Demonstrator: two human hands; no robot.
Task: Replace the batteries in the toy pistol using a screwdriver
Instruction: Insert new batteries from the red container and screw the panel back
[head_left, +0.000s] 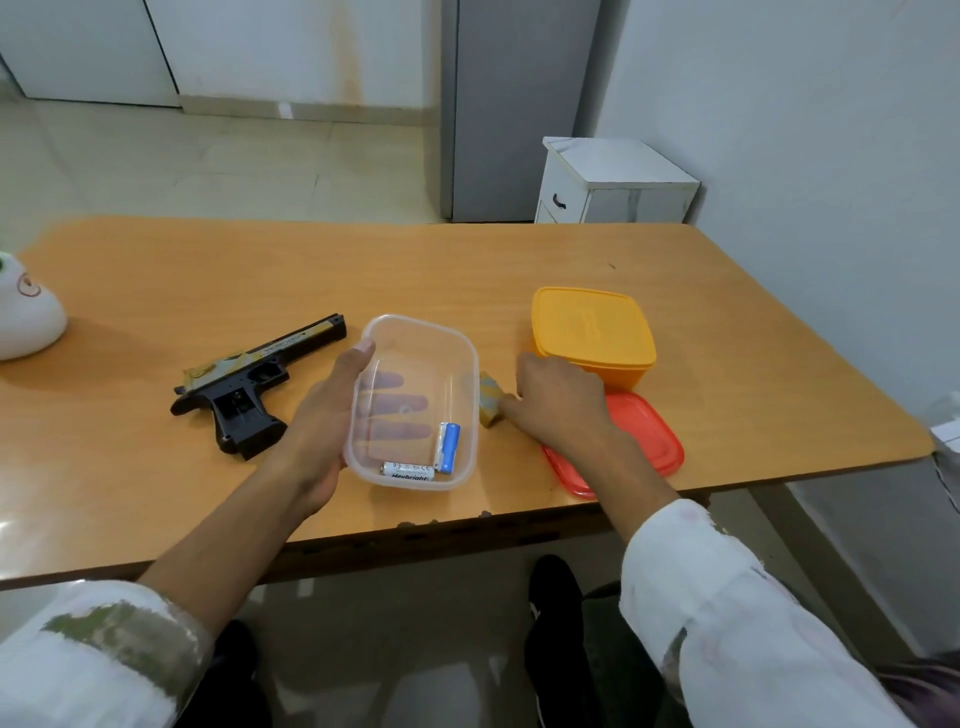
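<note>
A black toy pistol with a yellow-patterned slide lies on its side at the left of the wooden table, its grip cavity uncovered. My left hand grips a clear plastic tub, thumb on the rim and fingers underneath. Two batteries lie in the tub: a blue-and-white one and a white one. My right hand rests on the table, its fingertips pinching a small yellow-patterned cover piece right of the tub. No screwdriver is in view.
A closed orange box stands behind my right hand. A red lid lies flat near the table's front edge, partly under my wrist. A white rounded object sits at the far left. A white cabinet stands beyond the table.
</note>
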